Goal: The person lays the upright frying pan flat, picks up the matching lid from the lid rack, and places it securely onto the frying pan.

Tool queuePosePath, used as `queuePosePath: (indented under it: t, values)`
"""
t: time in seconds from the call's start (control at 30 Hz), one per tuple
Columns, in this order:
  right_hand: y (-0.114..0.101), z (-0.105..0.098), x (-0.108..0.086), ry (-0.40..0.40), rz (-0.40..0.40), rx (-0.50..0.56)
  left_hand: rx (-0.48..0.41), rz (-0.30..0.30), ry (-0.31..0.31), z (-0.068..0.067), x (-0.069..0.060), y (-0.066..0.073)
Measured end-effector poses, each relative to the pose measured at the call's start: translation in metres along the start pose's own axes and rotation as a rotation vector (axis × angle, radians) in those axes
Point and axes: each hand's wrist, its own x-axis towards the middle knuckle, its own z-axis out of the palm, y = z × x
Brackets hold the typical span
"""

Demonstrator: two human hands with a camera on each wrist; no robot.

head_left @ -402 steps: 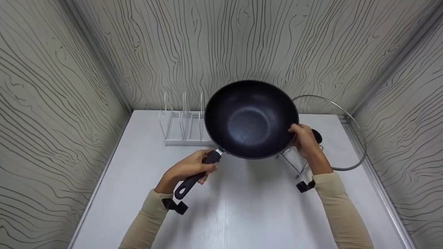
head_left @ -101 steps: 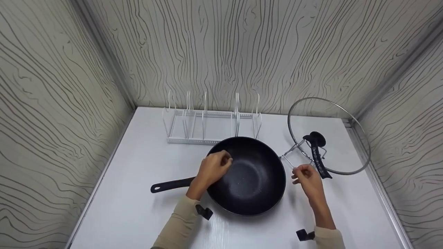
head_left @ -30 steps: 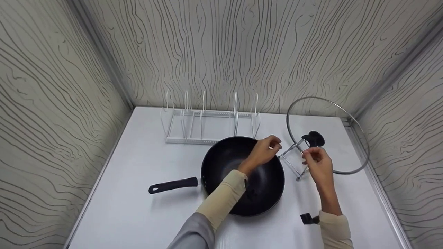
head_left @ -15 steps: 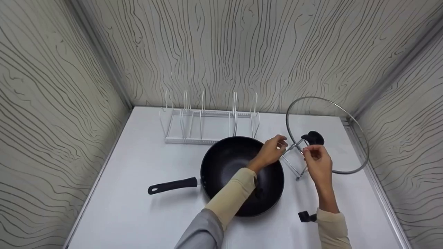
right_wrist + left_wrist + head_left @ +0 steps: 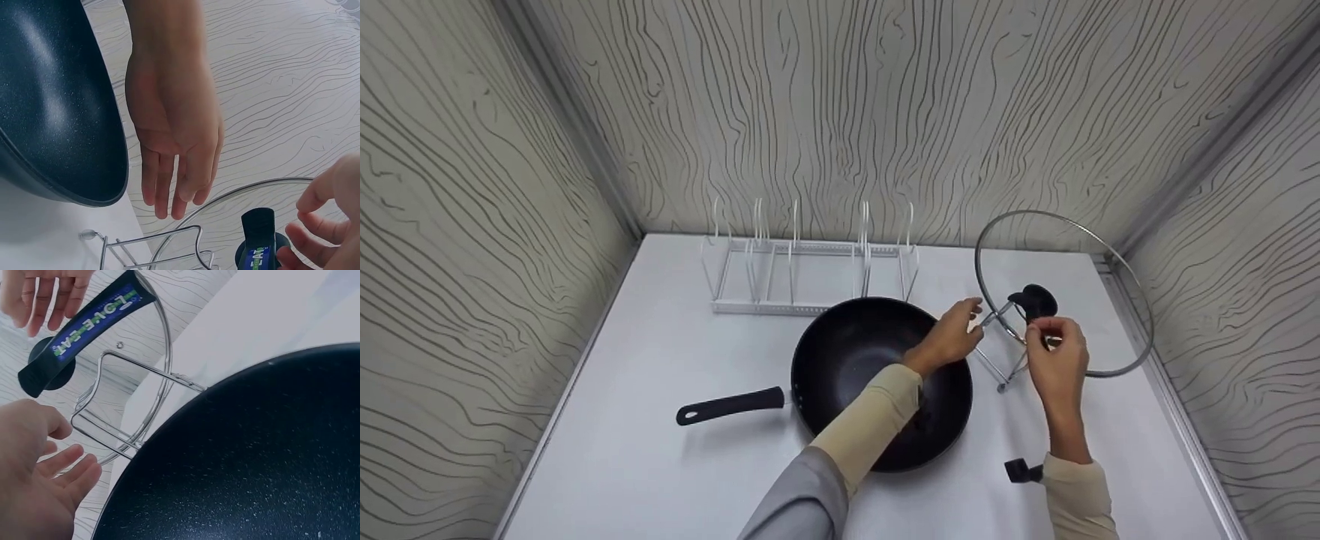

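A glass lid with a metal rim [image 5: 1149, 300] leans upright in a small wire stand [image 5: 992, 367]; its black knob [image 5: 1039, 301] carries a strip lettered "LOVE EAT" [image 5: 93, 323]. My left hand [image 5: 952, 334] reaches over the black pan [image 5: 855, 360], fingers loosely spread beside the stand's wire [image 5: 90, 396]; whether the thumb touches it I cannot tell. Beside the knob and strip is my right hand [image 5: 1057, 360], its fingers bent and relaxed, thumb apart from them in the right wrist view [image 5: 332, 225]. No grip on the strip shows.
A white wire rack [image 5: 772, 307] stands along the back wall, left of the lid. The pan's black handle [image 5: 731, 406] points left over the white table [image 5: 607, 450]. Wood-patterned panels [image 5: 825, 112] rise at the back and both sides.
Both hands held the pan up earlier; it now rests on the table, released. My left hand has since moved right across it to the stand, and my right hand up beside the lid's knob.
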Motion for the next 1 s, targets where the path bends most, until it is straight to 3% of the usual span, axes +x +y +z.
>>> queuePosePath:
  t: [0.33, 0.63, 0.83, 1.0]
  values:
    - [0.004, 0.001, 0.000, 0.003, 0.004, -0.006, -0.012, 0.021, -0.087, -0.004, -0.003, 0.000]
    - [0.007, -0.003, 0.001, -0.163, 0.144, -0.090, -0.057, 0.042, -0.149, -0.001, -0.001, -0.002]
    - [0.009, -0.004, 0.004, -0.243, 0.072, -0.186, -0.001, 0.067, -0.150, -0.002, 0.001, -0.001]
    - [0.012, -0.003, 0.004, -0.258, 0.014, -0.224, 0.004, 0.039, -0.168, 0.000, 0.001, -0.001]
